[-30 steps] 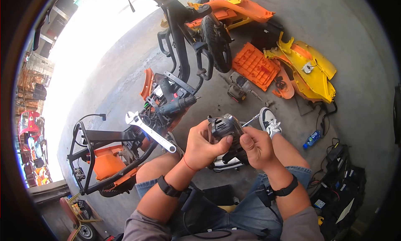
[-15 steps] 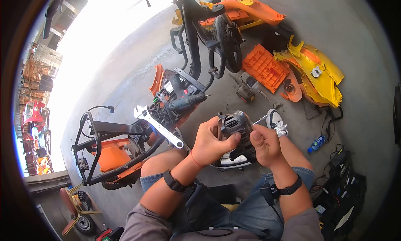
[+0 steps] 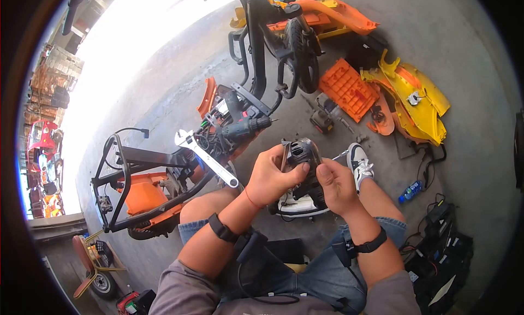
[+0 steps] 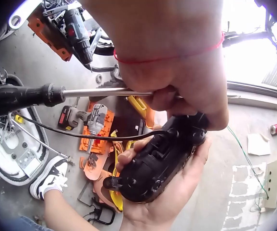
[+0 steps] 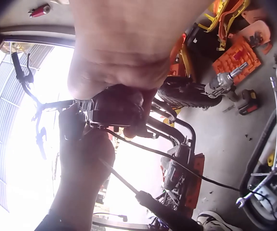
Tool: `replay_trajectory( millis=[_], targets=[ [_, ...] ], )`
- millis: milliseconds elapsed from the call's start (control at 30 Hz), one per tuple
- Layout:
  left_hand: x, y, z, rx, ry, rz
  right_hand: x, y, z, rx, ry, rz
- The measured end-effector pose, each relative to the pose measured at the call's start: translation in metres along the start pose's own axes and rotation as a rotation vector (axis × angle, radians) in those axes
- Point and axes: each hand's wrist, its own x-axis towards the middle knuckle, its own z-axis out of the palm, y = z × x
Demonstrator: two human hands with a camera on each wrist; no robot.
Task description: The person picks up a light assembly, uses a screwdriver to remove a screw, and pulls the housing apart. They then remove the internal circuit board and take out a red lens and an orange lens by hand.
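Note:
Both hands hold a black ribbed housing point(image 3: 301, 149) with a shiny rim, raised in front of the body over the knees. My left hand point(image 3: 270, 176) grips one side, thumb across the ribs. My right hand point(image 3: 339, 188) holds the other side, its thumb along the rim. In the left wrist view the back of the housing point(image 4: 150, 168) is smooth and oblong, with a black cable running from it. A screwdriver point(image 4: 25, 98) with a black handle is tucked in the left hand's fingers, its shaft passing beneath the palm.
A stripped scooter frame point(image 3: 254, 58) stands ahead, with a cordless drill point(image 3: 245, 128) and an adjustable wrench point(image 3: 210, 161) lying on it. A white oval shell point(image 4: 18, 168) with tools sits below the hands. Orange and yellow panels point(image 3: 420, 107) and a blue bottle point(image 3: 410, 191) lie at right.
The head view swings so the scene slides right, then slightly back left. Both hands keep hold of the housing, which has tilted a little; more of the white shell shows beneath it.

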Motion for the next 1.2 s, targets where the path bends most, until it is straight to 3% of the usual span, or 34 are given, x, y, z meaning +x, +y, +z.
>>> replay_trajectory(
  millis=[267,467,600,667,700,767,1200],
  targets=[
    [0.007,-0.010,-0.010,0.203,0.046,-0.095,0.005,-0.001,-0.002,-0.167,-0.120,0.112],
    [0.006,0.006,-0.004,0.277,0.084,-0.052,0.003,0.013,0.005,0.000,-0.043,0.121],
    [0.004,0.013,-0.002,0.470,0.140,-0.050,0.003,0.009,0.004,-0.122,-0.054,0.117],
    [0.004,0.015,0.001,0.499,0.153,-0.038,0.002,0.005,0.005,-0.408,-0.039,-0.028],
    [0.003,0.015,0.002,0.529,0.169,-0.024,0.004,0.007,0.006,-0.409,-0.038,-0.023],
    [0.004,0.009,0.002,0.522,0.187,-0.015,0.007,0.014,0.009,-0.530,0.121,-0.365],
    [0.009,-0.007,0.002,0.316,0.175,-0.044,0.009,0.021,0.010,-0.539,0.201,-0.318]
  ],
)
